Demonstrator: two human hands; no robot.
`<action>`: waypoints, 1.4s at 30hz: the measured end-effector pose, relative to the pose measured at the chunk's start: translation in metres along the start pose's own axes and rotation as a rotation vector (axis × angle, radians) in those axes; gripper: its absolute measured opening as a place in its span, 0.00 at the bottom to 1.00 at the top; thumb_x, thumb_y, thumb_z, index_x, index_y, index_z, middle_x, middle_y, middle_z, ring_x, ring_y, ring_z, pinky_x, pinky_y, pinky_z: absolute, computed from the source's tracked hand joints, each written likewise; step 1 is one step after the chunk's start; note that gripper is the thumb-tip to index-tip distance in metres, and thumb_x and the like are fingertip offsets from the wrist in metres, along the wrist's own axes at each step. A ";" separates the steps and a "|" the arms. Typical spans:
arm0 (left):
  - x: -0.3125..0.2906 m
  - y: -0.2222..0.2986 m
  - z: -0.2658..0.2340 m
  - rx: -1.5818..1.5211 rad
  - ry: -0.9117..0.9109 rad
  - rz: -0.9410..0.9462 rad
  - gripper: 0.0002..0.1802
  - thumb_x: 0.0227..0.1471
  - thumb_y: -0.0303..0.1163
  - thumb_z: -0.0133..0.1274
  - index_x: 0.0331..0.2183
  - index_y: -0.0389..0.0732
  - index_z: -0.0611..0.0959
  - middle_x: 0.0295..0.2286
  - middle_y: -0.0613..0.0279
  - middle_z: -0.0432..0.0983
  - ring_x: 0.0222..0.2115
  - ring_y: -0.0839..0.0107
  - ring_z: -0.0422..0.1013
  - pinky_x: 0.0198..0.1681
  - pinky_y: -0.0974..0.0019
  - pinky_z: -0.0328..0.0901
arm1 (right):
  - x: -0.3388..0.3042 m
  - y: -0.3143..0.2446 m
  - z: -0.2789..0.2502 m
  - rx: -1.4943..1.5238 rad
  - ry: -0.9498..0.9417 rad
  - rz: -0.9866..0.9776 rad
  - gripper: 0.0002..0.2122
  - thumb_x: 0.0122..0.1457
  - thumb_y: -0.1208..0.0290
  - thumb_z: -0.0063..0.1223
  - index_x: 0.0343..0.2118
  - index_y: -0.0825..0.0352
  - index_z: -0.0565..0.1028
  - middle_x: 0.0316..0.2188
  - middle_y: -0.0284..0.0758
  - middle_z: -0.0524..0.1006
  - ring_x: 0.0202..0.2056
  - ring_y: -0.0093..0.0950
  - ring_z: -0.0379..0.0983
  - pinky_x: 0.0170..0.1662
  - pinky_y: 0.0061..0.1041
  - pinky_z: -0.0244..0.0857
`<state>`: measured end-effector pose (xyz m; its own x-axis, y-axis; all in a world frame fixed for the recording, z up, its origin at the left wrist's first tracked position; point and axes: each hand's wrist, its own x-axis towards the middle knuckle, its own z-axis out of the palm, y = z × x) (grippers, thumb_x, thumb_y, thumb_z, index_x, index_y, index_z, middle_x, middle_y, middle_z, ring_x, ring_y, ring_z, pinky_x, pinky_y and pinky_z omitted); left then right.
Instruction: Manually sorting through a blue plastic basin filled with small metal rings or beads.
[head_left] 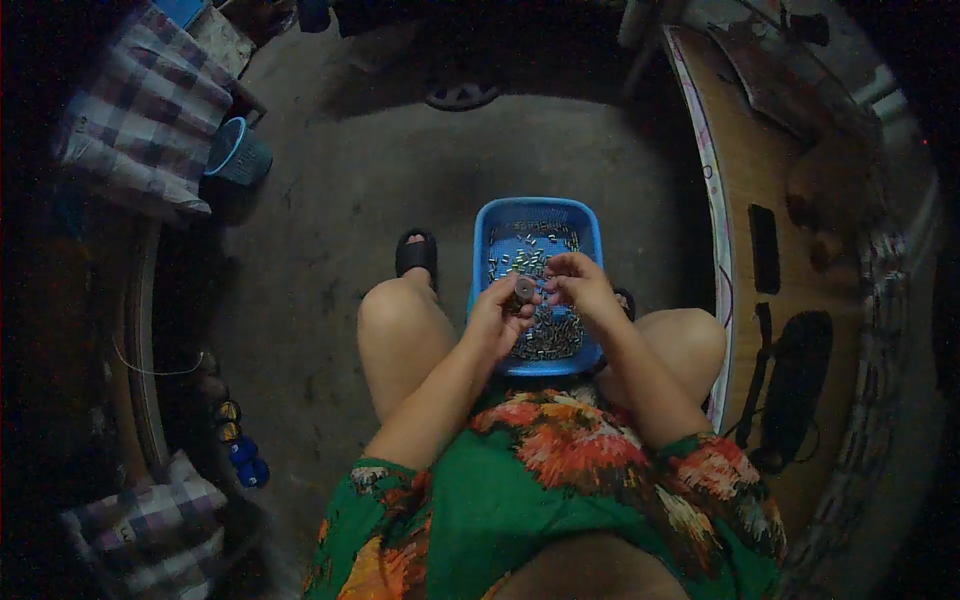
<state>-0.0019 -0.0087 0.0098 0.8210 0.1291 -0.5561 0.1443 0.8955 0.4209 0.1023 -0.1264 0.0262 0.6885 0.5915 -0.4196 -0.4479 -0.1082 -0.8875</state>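
Round piece [525, 288]: over the blue basket [538, 203]; looks like metal, so likely hard and a bit heavy. Hold its edge.
Left hand [498, 308]: fingers wrapped around the round piece, hiding part of it.
Right hand [580, 284]: over the basket too; can't tell if it pinches anything.
Metal bits [550, 335]: in the basket, partly hidden by hands.

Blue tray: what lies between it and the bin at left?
The head view shows a black slipper and floor between the tray and bin.
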 end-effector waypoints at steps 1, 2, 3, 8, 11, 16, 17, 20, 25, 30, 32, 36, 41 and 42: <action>0.001 0.000 -0.002 -0.014 -0.030 -0.012 0.14 0.51 0.42 0.42 0.29 0.41 0.72 0.21 0.61 0.69 0.17 0.76 0.61 0.18 0.74 0.57 | -0.001 -0.002 0.000 0.000 0.001 -0.001 0.09 0.52 0.75 0.43 0.37 0.70 0.66 0.29 0.34 0.70 0.27 0.24 0.69 0.29 0.19 0.64; 0.002 0.000 -0.004 -0.028 -0.061 -0.023 0.15 0.50 0.43 0.42 0.30 0.41 0.72 0.21 0.61 0.69 0.17 0.75 0.62 0.19 0.73 0.59 | -0.002 -0.005 0.000 0.015 -0.005 0.028 0.10 0.52 0.75 0.43 0.37 0.70 0.65 0.29 0.35 0.70 0.26 0.23 0.69 0.27 0.18 0.64; 0.003 -0.001 -0.006 -0.027 -0.062 -0.024 0.15 0.50 0.43 0.42 0.30 0.41 0.72 0.21 0.61 0.69 0.17 0.75 0.62 0.19 0.73 0.59 | -0.002 -0.007 0.001 0.030 -0.012 0.056 0.10 0.52 0.76 0.42 0.38 0.71 0.65 0.30 0.37 0.70 0.25 0.23 0.69 0.25 0.18 0.64; 0.002 0.000 -0.008 -0.031 -0.083 -0.051 0.17 0.51 0.46 0.41 0.28 0.41 0.72 0.20 0.61 0.69 0.16 0.77 0.60 0.17 0.74 0.55 | -0.005 -0.014 0.000 -0.011 -0.057 0.089 0.09 0.52 0.74 0.44 0.36 0.71 0.65 0.26 0.38 0.72 0.20 0.21 0.68 0.18 0.15 0.62; 0.000 -0.001 -0.003 -0.009 -0.031 -0.039 0.16 0.51 0.45 0.40 0.28 0.41 0.71 0.19 0.63 0.67 0.15 0.78 0.58 0.15 0.76 0.52 | -0.005 -0.016 0.001 -0.139 -0.105 0.178 0.08 0.51 0.72 0.47 0.33 0.69 0.66 0.20 0.33 0.71 0.17 0.18 0.67 0.16 0.14 0.60; 0.002 -0.002 -0.006 -0.008 -0.045 -0.039 0.16 0.50 0.44 0.41 0.28 0.41 0.71 0.19 0.63 0.68 0.15 0.78 0.59 0.16 0.76 0.54 | -0.006 -0.010 0.000 -0.206 -0.172 0.131 0.07 0.51 0.71 0.48 0.32 0.67 0.67 0.19 0.30 0.70 0.17 0.17 0.65 0.16 0.13 0.58; 0.002 -0.002 -0.007 -0.006 -0.028 -0.042 0.16 0.50 0.45 0.42 0.28 0.40 0.72 0.20 0.63 0.69 0.15 0.77 0.60 0.17 0.76 0.55 | -0.006 -0.008 0.001 -0.206 -0.171 0.131 0.07 0.51 0.71 0.48 0.32 0.67 0.67 0.19 0.30 0.70 0.17 0.17 0.65 0.16 0.13 0.58; 0.001 -0.001 -0.005 0.053 -0.028 -0.021 0.17 0.50 0.44 0.43 0.29 0.39 0.72 0.21 0.62 0.70 0.16 0.77 0.61 0.18 0.75 0.57 | -0.004 -0.004 0.002 -0.012 -0.128 0.107 0.07 0.52 0.72 0.47 0.32 0.67 0.67 0.21 0.30 0.71 0.19 0.17 0.66 0.18 0.13 0.58; 0.001 -0.002 -0.005 0.059 -0.027 -0.003 0.16 0.50 0.43 0.44 0.30 0.39 0.73 0.23 0.60 0.72 0.18 0.77 0.63 0.19 0.75 0.60 | -0.005 -0.009 0.001 -0.144 -0.110 0.078 0.07 0.51 0.73 0.47 0.33 0.67 0.69 0.23 0.30 0.72 0.21 0.16 0.66 0.19 0.12 0.58; 0.001 -0.002 -0.003 0.068 -0.017 -0.008 0.14 0.49 0.41 0.45 0.31 0.39 0.72 0.23 0.60 0.71 0.19 0.76 0.65 0.20 0.75 0.62 | 0.000 0.001 -0.001 -0.294 -0.101 -0.029 0.06 0.49 0.70 0.51 0.28 0.65 0.71 0.20 0.27 0.71 0.17 0.13 0.61 0.17 0.11 0.52; 0.001 -0.001 -0.004 0.063 -0.036 -0.023 0.14 0.49 0.41 0.46 0.31 0.40 0.72 0.23 0.60 0.71 0.19 0.77 0.65 0.20 0.75 0.62 | 0.001 0.004 0.000 -0.289 -0.101 -0.031 0.06 0.48 0.69 0.52 0.26 0.65 0.72 0.19 0.26 0.71 0.16 0.12 0.60 0.17 0.10 0.50; 0.000 -0.001 -0.005 0.064 -0.049 -0.010 0.14 0.48 0.42 0.47 0.31 0.41 0.72 0.23 0.62 0.71 0.19 0.77 0.65 0.20 0.76 0.62 | -0.003 0.001 0.005 -0.218 -0.128 -0.027 0.06 0.48 0.69 0.52 0.27 0.65 0.72 0.19 0.25 0.71 0.15 0.12 0.59 0.16 0.11 0.49; 0.000 -0.001 -0.003 0.061 -0.053 -0.020 0.13 0.47 0.41 0.48 0.30 0.41 0.73 0.23 0.66 0.71 0.19 0.78 0.65 0.19 0.76 0.63 | 0.000 0.007 0.003 -0.200 -0.120 0.008 0.05 0.48 0.72 0.52 0.27 0.66 0.72 0.20 0.27 0.71 0.18 0.13 0.62 0.20 0.12 0.53; 0.000 -0.001 -0.002 0.062 -0.055 -0.021 0.13 0.47 0.41 0.48 0.30 0.41 0.73 0.23 0.66 0.71 0.19 0.78 0.65 0.19 0.76 0.63 | 0.001 0.010 0.002 -0.165 -0.122 -0.013 0.05 0.48 0.72 0.52 0.27 0.67 0.72 0.21 0.28 0.72 0.20 0.15 0.64 0.22 0.12 0.55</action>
<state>-0.0034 -0.0086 0.0083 0.8463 0.0859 -0.5257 0.1940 0.8694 0.4544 0.0975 -0.1252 0.0174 0.6151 0.6849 -0.3906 -0.3330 -0.2233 -0.9161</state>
